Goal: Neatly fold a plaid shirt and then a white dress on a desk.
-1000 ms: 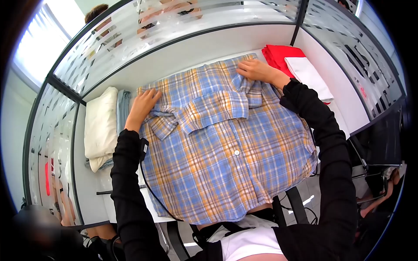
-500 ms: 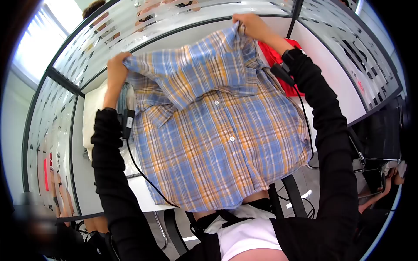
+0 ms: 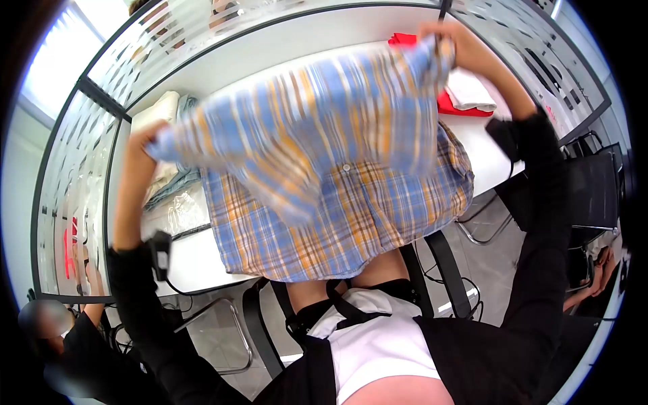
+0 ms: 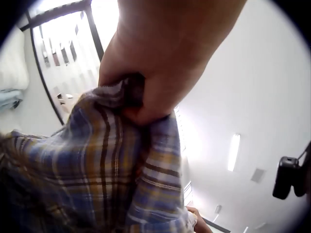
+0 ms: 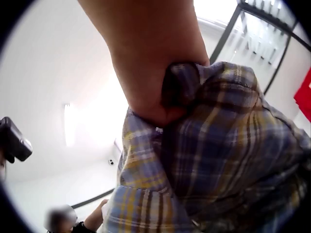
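A blue, yellow and white plaid shirt (image 3: 324,223) hangs between both hands, its upper part raised and blurred in the head view. Its buttoned lower part drapes over the table's front edge toward the lap. My left hand (image 3: 143,150) grips a far left corner of the cloth; in the left wrist view the fingers of that left hand (image 4: 150,82) are curled into the bunched fabric. At the opposite corner, my right hand (image 3: 453,46) holds the cloth up. The right wrist view shows plaid fabric (image 5: 209,131) gathered in that fist, the fingertips hidden in folds.
Folded cream cloth (image 3: 162,111) and blue-grey cloth (image 3: 177,185) lie at the left of the white table (image 3: 196,260). A white folded cloth (image 3: 469,91) rests on red cloth (image 3: 459,108) at the right. Framed partitions (image 3: 71,196) enclose the table. Another person (image 3: 88,351) sits at lower left.
Both hands went from resting on the shirt to gripping its far corners and lifting them. They have since spread apart and the shirt's raised part stretches between them, the sleeves swinging loose.
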A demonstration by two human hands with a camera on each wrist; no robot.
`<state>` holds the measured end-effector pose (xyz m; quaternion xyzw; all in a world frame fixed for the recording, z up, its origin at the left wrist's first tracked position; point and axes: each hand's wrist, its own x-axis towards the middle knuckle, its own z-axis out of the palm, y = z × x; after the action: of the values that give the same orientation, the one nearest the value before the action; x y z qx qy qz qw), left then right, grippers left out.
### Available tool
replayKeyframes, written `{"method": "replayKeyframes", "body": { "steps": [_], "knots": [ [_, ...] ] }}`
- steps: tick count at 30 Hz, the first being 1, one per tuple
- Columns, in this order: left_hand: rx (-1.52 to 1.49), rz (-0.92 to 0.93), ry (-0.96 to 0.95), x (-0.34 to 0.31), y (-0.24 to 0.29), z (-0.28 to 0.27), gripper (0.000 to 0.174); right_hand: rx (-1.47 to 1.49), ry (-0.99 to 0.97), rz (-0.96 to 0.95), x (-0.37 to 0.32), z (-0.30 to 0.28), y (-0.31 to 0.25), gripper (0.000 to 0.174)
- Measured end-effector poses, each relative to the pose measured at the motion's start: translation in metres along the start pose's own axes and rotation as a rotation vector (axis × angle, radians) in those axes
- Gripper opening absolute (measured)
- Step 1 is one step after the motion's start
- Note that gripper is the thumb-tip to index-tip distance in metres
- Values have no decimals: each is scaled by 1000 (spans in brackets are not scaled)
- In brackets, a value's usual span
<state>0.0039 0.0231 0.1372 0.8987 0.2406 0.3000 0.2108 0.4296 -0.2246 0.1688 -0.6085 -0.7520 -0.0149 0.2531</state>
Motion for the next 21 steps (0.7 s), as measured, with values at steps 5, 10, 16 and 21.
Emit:
{"method": "replayKeyframes", "body": {
  "steps": [5,10,16,21],
  "knots": [
    [155,114,-452,-95,2,71,45,-293,-316,31,-86,79,-12,35],
    [407,48,-461,-134,35,78,67,-367,-246,135,-128,101,-37,48],
    [225,46,-650,-133,30,53,71,-152,-394,134,-135,76,-44,57],
    [273,-16,-606,-68,19,34,50,78,-396,208,-85,44,-9,34]
  ]
}}
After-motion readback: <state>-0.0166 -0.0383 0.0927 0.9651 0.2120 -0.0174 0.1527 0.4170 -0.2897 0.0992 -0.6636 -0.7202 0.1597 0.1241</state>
